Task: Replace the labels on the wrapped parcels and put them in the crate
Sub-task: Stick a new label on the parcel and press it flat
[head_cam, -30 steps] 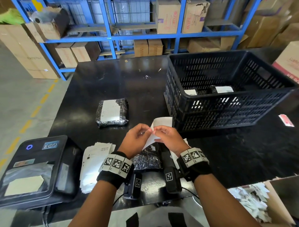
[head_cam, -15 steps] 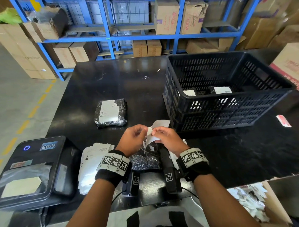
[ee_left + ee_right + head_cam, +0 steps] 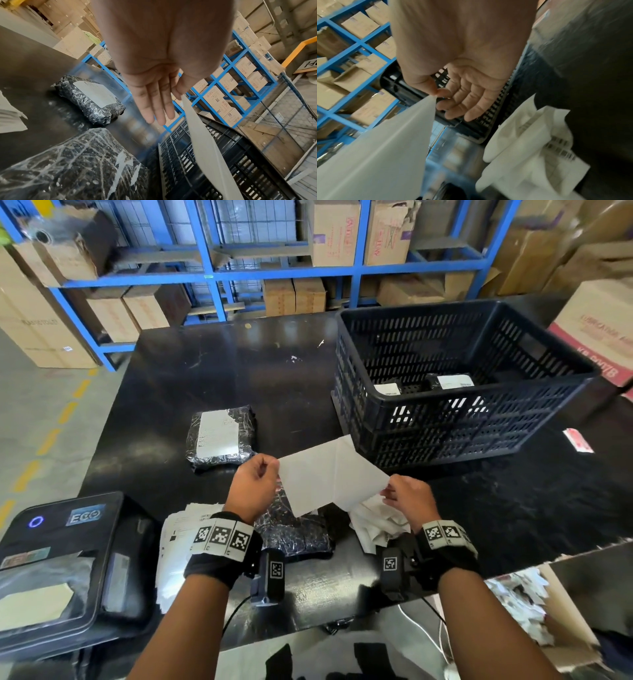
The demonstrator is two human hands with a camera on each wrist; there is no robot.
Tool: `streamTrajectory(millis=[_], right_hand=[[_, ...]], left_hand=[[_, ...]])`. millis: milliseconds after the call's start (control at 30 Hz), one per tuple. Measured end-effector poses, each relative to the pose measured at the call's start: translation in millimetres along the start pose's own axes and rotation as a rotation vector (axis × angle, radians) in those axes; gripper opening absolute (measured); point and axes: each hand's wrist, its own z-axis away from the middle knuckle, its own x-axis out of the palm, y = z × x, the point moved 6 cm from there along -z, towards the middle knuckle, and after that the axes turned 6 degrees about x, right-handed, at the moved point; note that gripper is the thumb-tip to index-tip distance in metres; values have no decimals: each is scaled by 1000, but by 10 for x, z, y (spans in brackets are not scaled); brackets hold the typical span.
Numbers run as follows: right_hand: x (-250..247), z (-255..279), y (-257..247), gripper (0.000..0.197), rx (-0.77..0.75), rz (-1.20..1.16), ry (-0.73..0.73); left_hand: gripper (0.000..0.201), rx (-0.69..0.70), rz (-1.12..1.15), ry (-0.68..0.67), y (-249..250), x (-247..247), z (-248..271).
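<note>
A white label sheet, creased down its middle, is stretched in the air between both hands. My left hand pinches its left edge between thumb and forefinger, the other fingers straight. My right hand pinches the right corner. Below the sheet a wrapped black parcel lies on the table, partly hidden; scraps of old label cling to it. A second wrapped parcel with a white label lies further left. The black crate stands at the right, with two labelled parcels inside.
A stack of printed labels lies by my left wrist, beside a black label printer. Crumpled backing papers sit under my right hand. A cardboard box of paper scraps is at the near right. Blue shelving with cartons stands behind the table.
My hands, close together on a small folded sheet before, have moved apart. The sheet is now spread wide between them and held higher.
</note>
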Motion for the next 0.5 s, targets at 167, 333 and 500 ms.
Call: streamTrajectory(millis=[167, 333, 500], right_hand=[[-407, -60, 106, 17, 18, -3, 211], [-693, -40, 192, 16, 68, -5, 325], [-963, -28, 194, 21, 85, -4, 424]], left_hand=[[18, 8, -26, 12, 50, -17, 13], [18, 2, -33, 52, 71, -90, 0], [19, -22, -5, 167, 101, -244, -25]])
